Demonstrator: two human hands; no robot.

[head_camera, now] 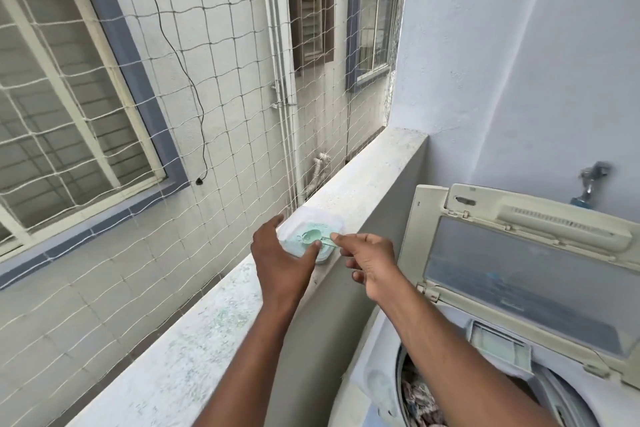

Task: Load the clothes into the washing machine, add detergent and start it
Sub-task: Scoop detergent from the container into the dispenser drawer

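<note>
A small translucent detergent tub (318, 224) with pale green powder stands on the balcony ledge (374, 170). My left hand (280, 262) grips the tub's near left side. My right hand (370, 260) pinches the handle of a mint green scoop (313, 236) that lies in the tub. At lower right is the top-loading washing machine (377, 385) with its lid (526, 274) raised. Patterned clothes (419, 402) show in its drum.
A white safety net (214, 87) closes the opening beyond the ledge, with a neighbouring wall and windows behind it. A tap (590, 180) sticks out of the pale wall above the machine. The machine's open detergent drawer (498, 347) sits under the lid.
</note>
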